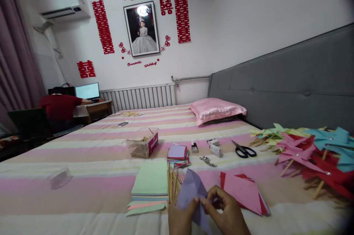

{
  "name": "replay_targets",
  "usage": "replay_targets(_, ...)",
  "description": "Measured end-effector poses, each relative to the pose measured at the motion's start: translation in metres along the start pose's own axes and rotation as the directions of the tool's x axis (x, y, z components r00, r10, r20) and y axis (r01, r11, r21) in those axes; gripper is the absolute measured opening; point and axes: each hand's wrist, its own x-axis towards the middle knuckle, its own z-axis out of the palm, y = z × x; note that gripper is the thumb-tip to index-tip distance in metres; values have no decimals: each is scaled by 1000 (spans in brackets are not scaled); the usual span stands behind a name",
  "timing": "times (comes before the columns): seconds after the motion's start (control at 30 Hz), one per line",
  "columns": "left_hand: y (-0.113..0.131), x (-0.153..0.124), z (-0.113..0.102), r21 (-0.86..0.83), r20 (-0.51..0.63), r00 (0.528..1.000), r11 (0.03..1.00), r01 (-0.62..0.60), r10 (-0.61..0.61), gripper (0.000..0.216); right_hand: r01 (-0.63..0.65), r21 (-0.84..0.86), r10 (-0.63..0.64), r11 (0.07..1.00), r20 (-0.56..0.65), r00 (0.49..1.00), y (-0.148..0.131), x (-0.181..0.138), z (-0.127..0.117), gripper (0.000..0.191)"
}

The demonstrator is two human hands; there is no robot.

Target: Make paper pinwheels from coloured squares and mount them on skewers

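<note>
A purple sheet of paper (pixel 190 187), partly folded with pointed corners, is held up in front of me by both hands. My left hand (pixel 181 214) is closed on its left side, the thumb pressed on the front. My right hand (pixel 222 209) pinches its right side, thumb and fingers close together. Just left of the hands lie a stack of coloured paper (pixel 152 178), light green on top, and several wooden sticks (pixel 173 181). On the right rest pink and red paper pieces (pixel 243 190). Finished paper pinwheels (pixel 297 154) on sticks are piled at the far right.
Black-handled scissors (pixel 245 151), small boxes (pixel 215 148), metal fasteners (pixel 207 161) and a stack of small paper squares (pixel 177 154) lie on the striped bedspread (pixel 96 176). A clear tub (pixel 143 143) of sticks stands behind. A person in red (pixel 59 106) sits at a desk.
</note>
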Motion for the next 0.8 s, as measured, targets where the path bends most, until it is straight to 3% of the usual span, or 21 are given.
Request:
replay_targets(0.07, -3, 1, 0, -61, 28, 998, 996, 63, -61, 19, 29, 81, -20, 996, -115, 993, -1, -2, 5, 28)
replay_targets(0.13, -5, 2, 1, -122, 63, 991, 985, 122, -115, 22, 16, 209, 23, 978, -185, 982, -3, -5, 9, 40)
replay_targets(0.2, -5, 1, 2, -172, 91, 985, 972, 163, -149, 24, -19, 305, 81, 952, -194, 978, -5, -7, 12, 61)
replay_targets(0.27, -4, 1, 3, -205, 101, 981, 961, 184, -167, 26, -46, 355, 111, 934, -164, 980, -6, -6, 12, 68)
replay_targets(0.4, -5, 0, 3, -218, 107, 984, 962, 164, -144, 27, -151, 335, 150, 930, 28, 988, -2, -3, 8, 37)
replay_targets(0.63, -17, 4, 0, -114, 126, 988, 988, 99, -85, 33, -270, 415, 292, 869, 9, 956, 3, 1, 2, 29)
replay_targets(0.8, -13, 8, -4, -19, 259, 959, 992, 127, -118, 44, -404, 485, 379, 776, 153, 913, 0, 5, -7, 22)
